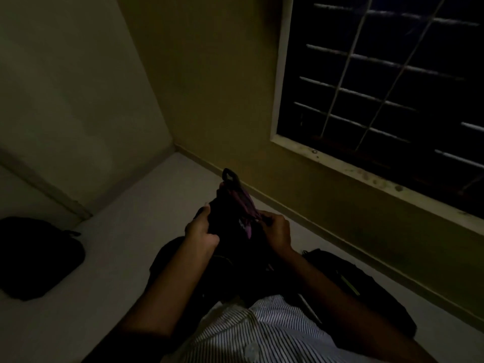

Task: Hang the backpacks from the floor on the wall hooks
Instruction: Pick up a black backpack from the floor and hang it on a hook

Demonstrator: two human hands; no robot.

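In the dim head view I hold a dark backpack with pink-purple trim (242,205) upright in front of me, its top loop pointing toward the wall. My left hand (201,231) grips its left side. My right hand (275,230) pinches the pink edge on its right side. A second black backpack (39,255) lies flat on the floor at the left. A third dark bag (351,281) lies on the floor at the right, below the window. No wall hook is in view.
A barred window (387,82) with a pale frame fills the upper right of the yellowish wall (214,87). The light floor (131,213) runs into a corner ahead. My striped shirt (262,334) shows at the bottom edge.
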